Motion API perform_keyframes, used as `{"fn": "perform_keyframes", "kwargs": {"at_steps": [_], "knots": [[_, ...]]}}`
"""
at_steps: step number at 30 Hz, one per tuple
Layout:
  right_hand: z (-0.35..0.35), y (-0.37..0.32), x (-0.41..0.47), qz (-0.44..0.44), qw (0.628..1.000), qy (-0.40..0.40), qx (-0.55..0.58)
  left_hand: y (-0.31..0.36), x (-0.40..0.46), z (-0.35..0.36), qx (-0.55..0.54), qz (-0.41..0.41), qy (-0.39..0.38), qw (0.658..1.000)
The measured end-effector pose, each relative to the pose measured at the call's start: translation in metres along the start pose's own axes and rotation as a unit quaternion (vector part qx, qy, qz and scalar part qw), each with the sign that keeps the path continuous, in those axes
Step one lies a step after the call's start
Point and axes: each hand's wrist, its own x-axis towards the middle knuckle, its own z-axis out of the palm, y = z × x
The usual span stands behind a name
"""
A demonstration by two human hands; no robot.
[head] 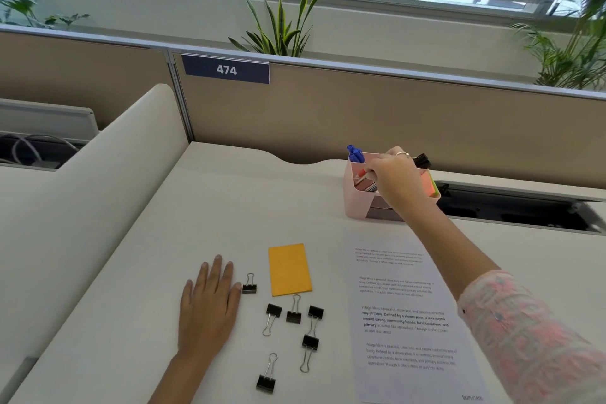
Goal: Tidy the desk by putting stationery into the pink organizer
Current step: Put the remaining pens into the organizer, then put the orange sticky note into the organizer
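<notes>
The pink organizer (352, 198) stands at the far right of the desk, with blue pens (355, 153) upright in its back left corner and black pens (422, 160) at its back right. My right hand (395, 179) reaches over it, fingers pinched on a red and white pen (361, 175) inside the front compartment. A stack of coloured sticky notes (433, 186) sits in its right side. My left hand (210, 303) lies flat on the desk, fingers apart. Beside it lie several black binder clips (293, 316) and an orange sticky-note pad (288, 269).
A printed paper sheet (406, 321) lies on the desk's right under my right forearm. An open cable tray (518, 207) is recessed behind the organizer. A beige partition (360, 111) with a "474" label closes the back; a curved divider (108, 174) rises on the left.
</notes>
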Motion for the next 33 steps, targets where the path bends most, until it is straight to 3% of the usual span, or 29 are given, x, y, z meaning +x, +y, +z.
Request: {"fn": "perform_keyframes", "kwargs": {"at_steps": [3, 9, 12, 14, 16, 19, 24, 31, 33], "knots": [[-0.001, -0.011, 0.004, 0.013, 0.992, -0.087, -0.091, 0.0, 0.0, 0.0, -0.013, -0.006, 0.003, 1.0], [0.006, -0.021, 0.008, 0.037, 0.983, -0.123, -0.131, 0.0, 0.001, -0.002, -0.028, -0.009, 0.004, 1.0], [0.006, -0.022, 0.003, 0.06, 0.995, -0.044, -0.059, -0.001, 0.001, -0.002, -0.036, -0.011, 0.005, 0.999], [0.005, -0.029, -0.007, 0.083, 0.995, 0.014, 0.051, 0.0, 0.0, -0.002, -0.04, -0.012, 0.004, 0.999], [0.008, -0.044, -0.023, 0.115, 0.976, 0.019, 0.186, 0.0, 0.0, -0.002, -0.041, -0.013, 0.004, 0.999], [0.02, -0.078, -0.058, 0.161, 0.935, -0.084, 0.306, 0.0, 0.0, -0.003, -0.044, -0.014, 0.002, 0.999], [0.054, -0.135, -0.106, 0.212, 0.888, -0.303, 0.271, 0.0, -0.001, -0.004, -0.055, -0.015, -0.002, 0.998], [0.071, -0.183, -0.115, 0.275, 0.889, -0.31, 0.194, -0.001, -0.003, -0.008, -0.077, -0.007, 0.008, 0.997], [0.073, -0.182, -0.111, 0.314, 0.87, -0.312, 0.217, -0.002, -0.005, -0.008, -0.09, -0.004, 0.008, 0.996]]}}
